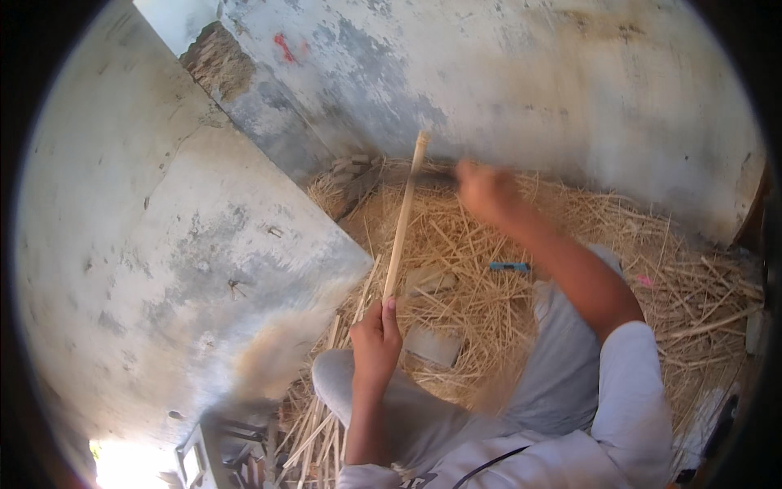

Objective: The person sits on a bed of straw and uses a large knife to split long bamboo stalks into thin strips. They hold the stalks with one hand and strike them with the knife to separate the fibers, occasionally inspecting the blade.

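**Pale, slim wooden stick (400,224) in one hand, dark blurred tool (438,177) in the other**

So the left hand (377,336) has the stick by its bottom end, fingers wrapped round, thumb lying up along it. It's standing nearly upright, top leaning a bit to the right, with a knobbly ring near the tip. Whole thing sits roughly mid-view, above the left knee and out over the floor litter.

Right hand (491,196) is closed in a fist round the tool and pretty smeared by motion. The tool points left and crosses the upper part of the stick. Too blurry to tell its exact shape, or whether it's actually touching the wood.

Down below, it's a thick mess of straw-coloured slivers (481,232) all over the ground. Sitting in that: a small bright blue strip (509,266), a flat grey slab (433,346) between the person's grey-trousered legs (562,359), and a tiny pink scrap (645,281) off to the right. Long pale strips (314,436) lie by the left leg.

Big scuffed whitish wall (163,228) fills the left side, and a stained, peeling back wall (554,90) runs behind everything.
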Demonstrator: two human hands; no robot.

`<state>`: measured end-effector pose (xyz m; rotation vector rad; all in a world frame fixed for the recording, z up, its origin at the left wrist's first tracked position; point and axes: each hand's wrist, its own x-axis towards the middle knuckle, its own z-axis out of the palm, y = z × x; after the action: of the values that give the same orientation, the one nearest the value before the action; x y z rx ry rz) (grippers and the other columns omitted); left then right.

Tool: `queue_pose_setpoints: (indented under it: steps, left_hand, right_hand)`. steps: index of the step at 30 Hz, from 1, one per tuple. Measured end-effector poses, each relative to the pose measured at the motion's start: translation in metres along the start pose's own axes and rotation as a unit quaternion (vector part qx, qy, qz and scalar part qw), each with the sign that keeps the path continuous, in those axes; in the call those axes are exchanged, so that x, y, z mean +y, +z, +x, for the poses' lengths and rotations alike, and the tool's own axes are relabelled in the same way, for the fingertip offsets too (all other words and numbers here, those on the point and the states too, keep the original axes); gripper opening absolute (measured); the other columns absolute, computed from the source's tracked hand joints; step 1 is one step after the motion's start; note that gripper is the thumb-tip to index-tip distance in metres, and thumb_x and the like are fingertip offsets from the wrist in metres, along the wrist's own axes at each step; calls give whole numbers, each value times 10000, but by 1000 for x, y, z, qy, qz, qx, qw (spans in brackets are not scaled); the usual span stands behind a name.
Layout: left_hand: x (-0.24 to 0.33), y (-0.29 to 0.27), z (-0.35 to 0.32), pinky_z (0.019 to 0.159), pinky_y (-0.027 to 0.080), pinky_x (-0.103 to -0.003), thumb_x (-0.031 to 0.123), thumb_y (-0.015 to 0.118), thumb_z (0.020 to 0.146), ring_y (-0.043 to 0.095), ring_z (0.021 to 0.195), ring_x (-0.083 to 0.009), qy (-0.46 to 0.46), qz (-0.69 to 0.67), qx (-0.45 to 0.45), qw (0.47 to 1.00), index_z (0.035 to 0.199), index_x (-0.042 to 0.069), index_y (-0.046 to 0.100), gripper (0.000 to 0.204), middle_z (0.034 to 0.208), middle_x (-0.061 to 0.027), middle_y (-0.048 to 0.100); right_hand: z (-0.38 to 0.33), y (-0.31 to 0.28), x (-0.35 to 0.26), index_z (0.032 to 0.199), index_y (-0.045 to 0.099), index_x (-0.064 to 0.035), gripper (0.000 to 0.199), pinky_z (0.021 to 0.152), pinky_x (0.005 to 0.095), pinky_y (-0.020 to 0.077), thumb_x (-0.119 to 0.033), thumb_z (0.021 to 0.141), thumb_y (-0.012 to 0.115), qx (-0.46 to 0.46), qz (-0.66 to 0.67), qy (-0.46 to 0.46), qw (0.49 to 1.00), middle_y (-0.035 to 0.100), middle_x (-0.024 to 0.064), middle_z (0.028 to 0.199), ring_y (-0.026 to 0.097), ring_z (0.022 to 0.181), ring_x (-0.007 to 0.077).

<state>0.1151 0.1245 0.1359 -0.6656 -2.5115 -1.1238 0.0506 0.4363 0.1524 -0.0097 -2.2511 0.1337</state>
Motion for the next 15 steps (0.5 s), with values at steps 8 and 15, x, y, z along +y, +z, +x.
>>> queue_pose_setpoints:
  steps: [8, 15]
  left_hand:
    - [-16, -5, 7, 486, 346, -365, 299, 541, 1047, 378, 491, -149, -44, -4, 4, 999, 768, -10, 563, 417, 527, -104, 447]
    - [-17, -5, 1, 496, 341, -361, 302, 540, 1048, 364, 518, -144, -45, -21, 1, 999, 782, -16, 566, 416, 536, -108, 441]
  right_hand:
    - [-30, -23, -46, 963, 572, 18, 530, 378, 361, 469, -511, 984, 560, -86, 75, -52, 992, 580, 51, 524, 600, 429, 226]
    - [-23, -34, -50, 933, 564, 10, 591, 366, 346, 421, -566, 1017, 460, -84, 124, 49, 987, 511, 43, 498, 526, 391, 210]
